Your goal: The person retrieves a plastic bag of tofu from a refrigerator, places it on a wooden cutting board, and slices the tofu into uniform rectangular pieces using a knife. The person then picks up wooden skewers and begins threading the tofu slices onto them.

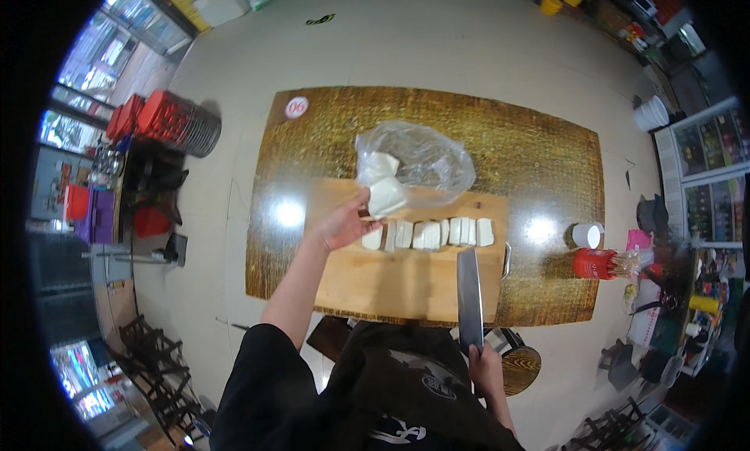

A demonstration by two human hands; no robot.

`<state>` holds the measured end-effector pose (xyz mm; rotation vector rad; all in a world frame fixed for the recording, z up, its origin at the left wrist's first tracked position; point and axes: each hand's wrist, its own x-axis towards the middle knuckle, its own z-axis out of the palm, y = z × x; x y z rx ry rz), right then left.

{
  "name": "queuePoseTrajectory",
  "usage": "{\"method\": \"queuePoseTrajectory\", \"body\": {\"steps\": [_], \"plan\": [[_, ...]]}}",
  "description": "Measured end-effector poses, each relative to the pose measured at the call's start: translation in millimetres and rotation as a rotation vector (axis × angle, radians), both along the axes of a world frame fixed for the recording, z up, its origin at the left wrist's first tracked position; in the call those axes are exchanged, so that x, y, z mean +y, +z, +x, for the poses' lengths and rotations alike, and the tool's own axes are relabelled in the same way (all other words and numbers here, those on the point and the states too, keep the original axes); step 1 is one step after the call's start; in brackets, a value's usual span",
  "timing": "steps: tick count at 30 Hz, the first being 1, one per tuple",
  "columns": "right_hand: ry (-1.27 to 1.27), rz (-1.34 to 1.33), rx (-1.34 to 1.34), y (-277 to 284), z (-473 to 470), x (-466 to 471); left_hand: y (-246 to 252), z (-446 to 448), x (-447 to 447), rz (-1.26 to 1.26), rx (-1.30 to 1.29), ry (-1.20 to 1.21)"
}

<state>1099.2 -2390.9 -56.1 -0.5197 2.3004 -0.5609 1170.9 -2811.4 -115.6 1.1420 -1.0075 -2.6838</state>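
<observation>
My left hand [347,224] grips a white block [387,197], which looks like tofu, at the left end of a row of cut white pieces [426,235]. Those pieces lie across a wooden cutting board [375,281]. Just beyond the held block, another white block [384,164] lies at the mouth of a clear plastic bag [436,158]. My right hand [486,369] holds the handle of a cleaver [470,299] near the table's front edge, its broad blade pointing away from me, its tip close to the row's right end.
The board rests on a patterned brown table [545,158] and has a metal handle [507,260] at its right. A white cup [587,235] and a red container of sticks [595,264] stand at the table's right. A round stool [521,372] is near my right hand.
</observation>
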Motion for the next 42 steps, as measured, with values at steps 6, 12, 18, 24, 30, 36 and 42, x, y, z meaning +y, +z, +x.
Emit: {"method": "queuePoseTrajectory", "body": {"steps": [6, 12, 18, 24, 30, 36, 42], "plan": [[0.173, 0.041, -0.138, 10, -17, -28, -21, 71, 122, 0.360, -0.125, 0.190], [0.443, 0.075, -0.123, 1, -13, -46, -87, 91, 199, 0.233, -0.120, 0.390], [0.607, 0.046, -0.047, -7, -4, -52, -82, 101, 227, -0.180, -0.525, 0.446], [0.682, 0.012, 0.038, -10, 9, -60, -60, 101, 228, -1.087, -0.770, 0.150], [0.730, -0.012, 0.032, -10, 15, -71, -67, 90, 219, -1.336, -0.618, 0.064], [0.735, 0.020, 0.038, -8, 22, -77, -69, 88, 222, -1.274, -0.651, 0.045], [0.749, 0.021, 0.059, -10, 22, -78, -67, 88, 223, -1.291, -0.644, 0.069]]}}
